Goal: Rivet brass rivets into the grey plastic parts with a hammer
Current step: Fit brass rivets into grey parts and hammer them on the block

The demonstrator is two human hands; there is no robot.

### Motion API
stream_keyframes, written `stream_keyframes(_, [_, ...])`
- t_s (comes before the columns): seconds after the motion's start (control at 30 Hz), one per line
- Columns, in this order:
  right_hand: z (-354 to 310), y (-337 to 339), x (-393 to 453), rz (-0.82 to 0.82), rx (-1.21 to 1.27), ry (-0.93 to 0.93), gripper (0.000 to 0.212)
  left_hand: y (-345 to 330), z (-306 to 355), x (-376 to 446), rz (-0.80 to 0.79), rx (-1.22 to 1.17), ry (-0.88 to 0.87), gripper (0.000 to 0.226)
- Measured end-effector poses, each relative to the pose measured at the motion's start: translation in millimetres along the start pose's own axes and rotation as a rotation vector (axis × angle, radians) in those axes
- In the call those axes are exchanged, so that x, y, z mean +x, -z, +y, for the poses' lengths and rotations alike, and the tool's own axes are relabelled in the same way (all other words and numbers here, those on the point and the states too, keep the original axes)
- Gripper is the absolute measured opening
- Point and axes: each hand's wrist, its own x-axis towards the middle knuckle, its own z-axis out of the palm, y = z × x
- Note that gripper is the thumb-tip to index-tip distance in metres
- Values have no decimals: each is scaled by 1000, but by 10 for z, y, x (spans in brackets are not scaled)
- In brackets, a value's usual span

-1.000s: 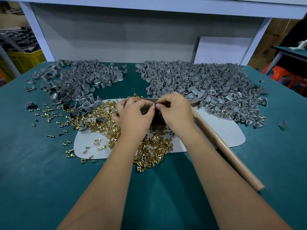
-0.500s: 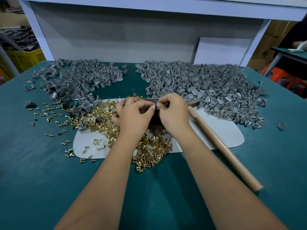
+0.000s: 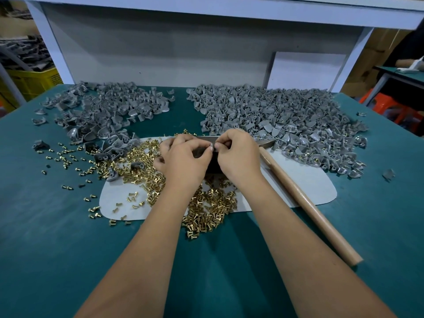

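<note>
Teal table (image 3: 57, 237) under a white shelf. Grey parts (image 3: 110, 113) heap at far left, brass rivets (image 3: 142, 166) spill over a pale mat (image 3: 305, 187). Left hand (image 3: 183, 159) and right hand (image 3: 238, 154) meet at the fingertips, pinching something too small to tell. Hammer (image 3: 305, 203) lies beside the right forearm; more parts (image 3: 286, 120) lie far right.

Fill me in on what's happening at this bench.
A person is assembling small parts by hand. The left hand and right hand meet fingertip to fingertip over a dark block, pinching something too small to make out. The hammer lies unused on the white mat beside the right forearm. Loose rivets cover the mat's left side, and two piles of grey parts sit behind.
</note>
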Motion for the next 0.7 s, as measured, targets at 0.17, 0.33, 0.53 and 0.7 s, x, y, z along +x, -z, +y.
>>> stream_keyframes(0.17, [-28,65,89,-93,-62,-37,21,-6,8,5,9,11,-2,10])
stream_keyframes(0.33, [-58,102,155,-166,-106,-38,19,-20,-14,6,5,11,-9,5])
stream_keyframes(0.53, [26,75,89,-121,25,-34,16,-27,-28,10,8,15,-11,6])
stream_keyframes(0.7, [80,9,-21,-1,196,-36,10,-27,-37,16,12,41,-7,10])
